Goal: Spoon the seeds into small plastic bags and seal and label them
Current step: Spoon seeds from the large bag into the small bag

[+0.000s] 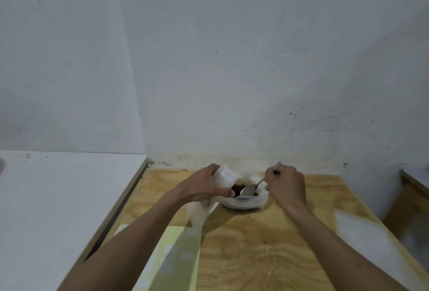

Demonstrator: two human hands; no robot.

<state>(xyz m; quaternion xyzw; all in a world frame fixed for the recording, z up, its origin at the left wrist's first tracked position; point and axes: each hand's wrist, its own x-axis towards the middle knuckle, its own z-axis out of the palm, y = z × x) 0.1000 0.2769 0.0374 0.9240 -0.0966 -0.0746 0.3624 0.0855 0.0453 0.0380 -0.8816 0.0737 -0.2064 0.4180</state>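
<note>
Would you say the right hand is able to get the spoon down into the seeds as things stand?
Probably yes. The right hand grips the spoon, its bowl just above the seeds in the open bag; the left hand holds a small bag off to the side.

a bare, makeshift work corner in a plain room: a raw plywood tabletop [267, 244] pushed against scuffed, stained white walls [232, 58], flanked by a white-topped surface [58, 198] at the left.

Left hand [204, 186] holds bag [224, 175] — right hand [286, 186], spoon [251, 188].
</note>
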